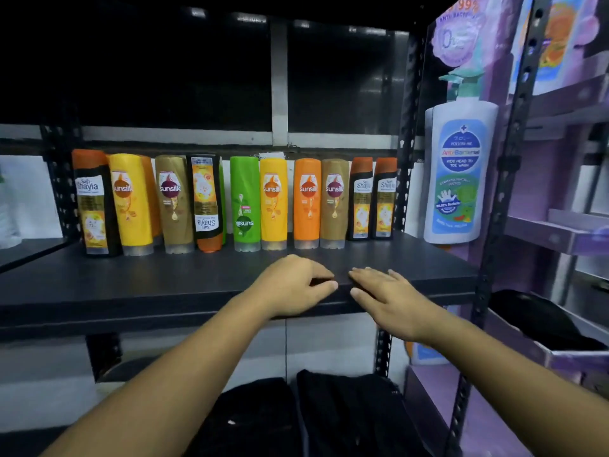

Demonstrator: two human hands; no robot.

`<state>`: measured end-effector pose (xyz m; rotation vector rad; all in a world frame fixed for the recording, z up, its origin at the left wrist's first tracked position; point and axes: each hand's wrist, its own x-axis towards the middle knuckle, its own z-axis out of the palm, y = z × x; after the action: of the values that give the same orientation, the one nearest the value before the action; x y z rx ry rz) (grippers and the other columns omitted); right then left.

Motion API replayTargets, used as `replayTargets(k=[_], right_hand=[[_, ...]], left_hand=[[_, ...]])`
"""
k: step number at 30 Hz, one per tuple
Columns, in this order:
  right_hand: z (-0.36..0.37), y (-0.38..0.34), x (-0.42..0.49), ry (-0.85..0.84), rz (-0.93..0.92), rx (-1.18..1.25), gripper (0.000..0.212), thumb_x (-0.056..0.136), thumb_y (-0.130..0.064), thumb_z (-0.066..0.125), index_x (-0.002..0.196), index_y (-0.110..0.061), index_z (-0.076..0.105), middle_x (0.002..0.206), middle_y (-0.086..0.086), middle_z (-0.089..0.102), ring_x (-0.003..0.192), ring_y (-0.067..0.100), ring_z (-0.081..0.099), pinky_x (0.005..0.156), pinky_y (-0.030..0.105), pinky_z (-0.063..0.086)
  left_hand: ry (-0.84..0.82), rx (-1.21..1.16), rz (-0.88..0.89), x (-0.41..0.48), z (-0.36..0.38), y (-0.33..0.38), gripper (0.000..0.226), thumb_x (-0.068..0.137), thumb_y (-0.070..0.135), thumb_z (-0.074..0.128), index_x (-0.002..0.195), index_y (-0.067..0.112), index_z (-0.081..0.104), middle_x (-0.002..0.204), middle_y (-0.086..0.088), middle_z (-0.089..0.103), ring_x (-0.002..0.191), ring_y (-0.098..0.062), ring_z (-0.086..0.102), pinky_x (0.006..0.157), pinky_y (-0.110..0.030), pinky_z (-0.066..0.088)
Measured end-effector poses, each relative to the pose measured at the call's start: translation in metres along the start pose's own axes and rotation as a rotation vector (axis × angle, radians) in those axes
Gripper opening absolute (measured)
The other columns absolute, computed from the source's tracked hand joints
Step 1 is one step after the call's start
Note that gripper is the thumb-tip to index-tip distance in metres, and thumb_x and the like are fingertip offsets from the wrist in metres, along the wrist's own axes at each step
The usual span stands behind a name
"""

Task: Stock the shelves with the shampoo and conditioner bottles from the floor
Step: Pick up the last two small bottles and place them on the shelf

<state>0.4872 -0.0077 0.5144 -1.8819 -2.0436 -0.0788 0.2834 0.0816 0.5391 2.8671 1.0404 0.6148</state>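
Several shampoo and conditioner bottles stand in a row at the back of a dark shelf board (131,285). From the left: a black-and-orange Shayla bottle (94,202), yellow (131,206) and brown (173,202) Sunsilk bottles, an upside-down Shayla bottle (206,202), an upside-down green Sunsilk bottle (245,206), then yellow, orange (307,202) and brown bottles, and two small Shayla bottles (372,199) at the right end. My left hand (293,285) hovers over the shelf's front edge with fingers curled, holding nothing. My right hand (385,298) is beside it, flat, fingers apart, empty.
A black slotted upright (494,209) frames the shelf on the right. Beyond it hangs a large cardboard display of a pump bottle (458,173) on a purple stand. Dark bags or clothing (296,417) lie below the shelf. A black object (534,318) sits in a purple tray at right.
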Motion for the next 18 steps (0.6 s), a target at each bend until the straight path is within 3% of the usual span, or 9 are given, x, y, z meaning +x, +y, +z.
replayTargets(k=[3,5,11,18], right_hand=[[0.005,0.002,-0.036,0.055,-0.011,0.059,0.056,0.107,-0.046,0.032,0.160,-0.026,0.026,0.165,-0.014,0.023,0.153,0.002,0.009,0.126,0.035,0.003],[0.013,0.004,-0.062,0.065,-0.016,0.075,0.057,0.107,-0.047,0.034,0.160,-0.027,0.026,0.164,-0.014,0.024,0.152,0.000,0.010,0.126,0.032,0.006],[0.069,0.008,-0.142,-0.108,0.066,0.056,0.050,0.105,-0.041,0.045,0.148,-0.016,0.045,0.150,0.002,0.051,0.137,0.019,0.045,0.113,0.032,0.034],[0.200,0.048,-0.218,-0.505,0.310,0.115,0.057,0.104,-0.043,0.043,0.156,-0.020,0.035,0.158,0.003,0.041,0.142,0.023,0.042,0.112,0.034,0.037]], left_hand=[[0.033,0.017,0.086,-0.033,0.021,0.023,0.050,0.103,0.053,0.047,0.147,0.032,0.055,0.155,0.011,0.049,0.145,-0.009,0.040,0.122,-0.034,0.030],[0.053,-0.059,0.119,-0.055,0.040,0.036,0.053,0.104,0.049,0.048,0.153,0.027,0.048,0.160,0.011,0.040,0.151,-0.005,0.028,0.126,-0.024,0.017],[-0.114,-0.172,0.052,-0.114,0.133,0.058,0.052,0.102,0.050,0.050,0.149,0.029,0.052,0.154,0.012,0.049,0.142,-0.008,0.043,0.117,-0.032,0.037],[-0.487,-0.333,-0.175,-0.178,0.277,0.066,0.054,0.098,0.049,0.060,0.146,0.024,0.057,0.147,0.006,0.057,0.134,-0.014,0.053,0.110,-0.032,0.045]])
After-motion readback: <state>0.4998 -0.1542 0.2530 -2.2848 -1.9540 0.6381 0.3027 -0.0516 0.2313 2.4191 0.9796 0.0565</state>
